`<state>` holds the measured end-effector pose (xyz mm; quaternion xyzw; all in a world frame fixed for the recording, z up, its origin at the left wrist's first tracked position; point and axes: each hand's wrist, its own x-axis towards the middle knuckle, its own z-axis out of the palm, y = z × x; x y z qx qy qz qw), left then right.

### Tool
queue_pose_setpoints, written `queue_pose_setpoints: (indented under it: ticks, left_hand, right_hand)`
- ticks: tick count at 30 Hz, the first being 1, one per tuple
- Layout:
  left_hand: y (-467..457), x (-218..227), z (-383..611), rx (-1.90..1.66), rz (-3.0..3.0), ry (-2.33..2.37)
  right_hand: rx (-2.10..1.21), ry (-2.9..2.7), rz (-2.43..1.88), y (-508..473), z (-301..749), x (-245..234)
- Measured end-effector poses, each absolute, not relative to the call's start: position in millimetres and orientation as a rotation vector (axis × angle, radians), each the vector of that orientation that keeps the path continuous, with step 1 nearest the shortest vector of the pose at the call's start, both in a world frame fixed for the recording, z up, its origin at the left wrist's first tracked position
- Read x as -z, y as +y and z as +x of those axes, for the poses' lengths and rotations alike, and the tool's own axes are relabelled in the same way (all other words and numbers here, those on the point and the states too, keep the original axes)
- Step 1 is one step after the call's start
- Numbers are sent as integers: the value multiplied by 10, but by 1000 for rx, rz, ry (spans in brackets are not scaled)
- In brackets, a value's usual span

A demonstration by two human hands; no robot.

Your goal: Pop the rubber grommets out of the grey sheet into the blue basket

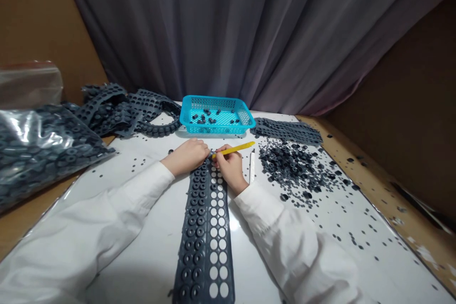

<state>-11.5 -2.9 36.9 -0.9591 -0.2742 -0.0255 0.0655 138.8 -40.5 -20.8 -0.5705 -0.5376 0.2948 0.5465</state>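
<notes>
A long dark grey rubber strip (203,237) lies lengthwise on the white table, with ring-shaped parts in its left columns and empty round holes in its right columns. My left hand (188,156) is closed, pinching the strip's far end. My right hand (230,167) is closed round a yellow tool (235,149), whose tip meets the strip's far end right beside my left fingers. A white stick (251,167) lies just to the right of my right hand.
A turquoise basket (216,114) with a few dark parts stands behind my hands. Loose rubber rings (295,166) are heaped at the right. More strips (288,130) lie behind them, others (121,109) at the back left. A plastic bag (39,147) of parts sits at left.
</notes>
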Motion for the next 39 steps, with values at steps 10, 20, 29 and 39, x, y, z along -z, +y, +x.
queue_pose_setpoints:
  ticks: [10,20,29,39]
  left_hand:
    - [5,-353,-150,122,-2922,-831]
    - [52,-345,-204,123,-2951,-814]
    - [38,-297,-177,139,-2908,-743]
    - [61,-138,-189,230,-2857,-759]
  right_hand:
    - [-685,-1317,-1352,-411,1374,183]
    - [-629,-1378,-1377,-399,1375,182]
    - [-606,-1392,-1384,-388,1372,165]
    - [-569,-1394,-1378,-397,1362,147]
